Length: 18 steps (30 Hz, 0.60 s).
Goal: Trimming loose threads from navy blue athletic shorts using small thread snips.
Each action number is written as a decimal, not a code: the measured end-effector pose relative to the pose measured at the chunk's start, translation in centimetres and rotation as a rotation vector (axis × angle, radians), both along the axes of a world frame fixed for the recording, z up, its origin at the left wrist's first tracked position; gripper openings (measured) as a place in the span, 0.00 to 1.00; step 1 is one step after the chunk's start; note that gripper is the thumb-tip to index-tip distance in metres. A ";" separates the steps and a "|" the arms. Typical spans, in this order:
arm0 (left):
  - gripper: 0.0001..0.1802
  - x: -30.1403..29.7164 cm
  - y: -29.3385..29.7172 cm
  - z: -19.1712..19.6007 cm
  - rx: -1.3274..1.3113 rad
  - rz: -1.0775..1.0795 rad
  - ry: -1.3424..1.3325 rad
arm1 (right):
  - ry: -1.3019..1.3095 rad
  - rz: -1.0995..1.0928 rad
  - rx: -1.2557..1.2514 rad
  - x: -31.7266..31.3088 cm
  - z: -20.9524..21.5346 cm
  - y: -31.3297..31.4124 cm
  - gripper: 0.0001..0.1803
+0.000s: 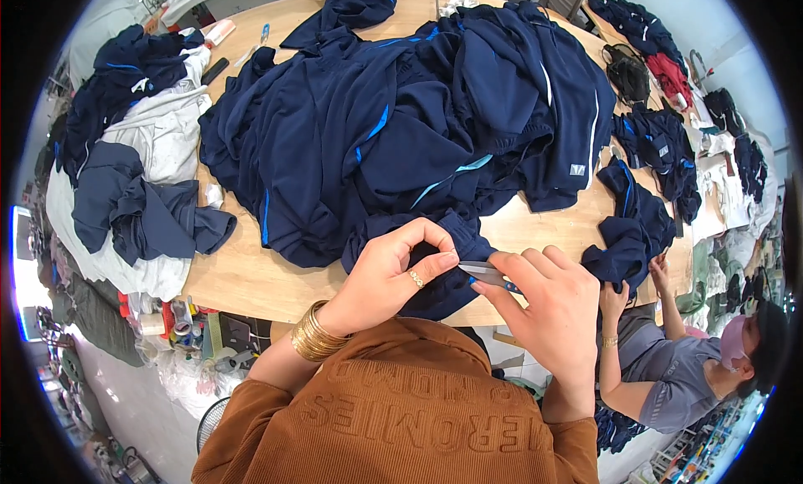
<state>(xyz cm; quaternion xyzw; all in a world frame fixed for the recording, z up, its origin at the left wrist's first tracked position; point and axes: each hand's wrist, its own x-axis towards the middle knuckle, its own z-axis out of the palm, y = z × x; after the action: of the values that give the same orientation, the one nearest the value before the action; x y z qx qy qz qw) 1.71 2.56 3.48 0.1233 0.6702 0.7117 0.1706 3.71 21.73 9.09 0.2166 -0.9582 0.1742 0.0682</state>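
Note:
My left hand [393,271], with a ring and gold bangles at the wrist, pinches the edge of a navy garment [435,291] at the near edge of the table. My right hand [548,304] grips small metal thread snips [485,272], their blades pointing left at the spot my left fingers pinch. A big heap of navy garments with light blue stripes [401,124] lies just beyond both hands.
The wooden table [251,275] carries the heap. White and navy clothes [142,166] pile up at the left. At the right a co-worker in grey [669,375] holds another navy garment [627,241]. More dark clothes and a red piece [669,70] lie at the far right.

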 end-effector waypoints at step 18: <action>0.17 -0.3 -0.2 -0.7 0.355 0.067 -0.072 | 0.019 -0.065 -0.284 -0.5 -1.2 0.2 0.17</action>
<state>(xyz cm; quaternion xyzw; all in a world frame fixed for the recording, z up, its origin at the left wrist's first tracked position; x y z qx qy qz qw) 1.36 2.35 2.80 0.1033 0.5313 0.8281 0.1463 3.25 21.91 7.90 0.1752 -0.9297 0.3038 0.1127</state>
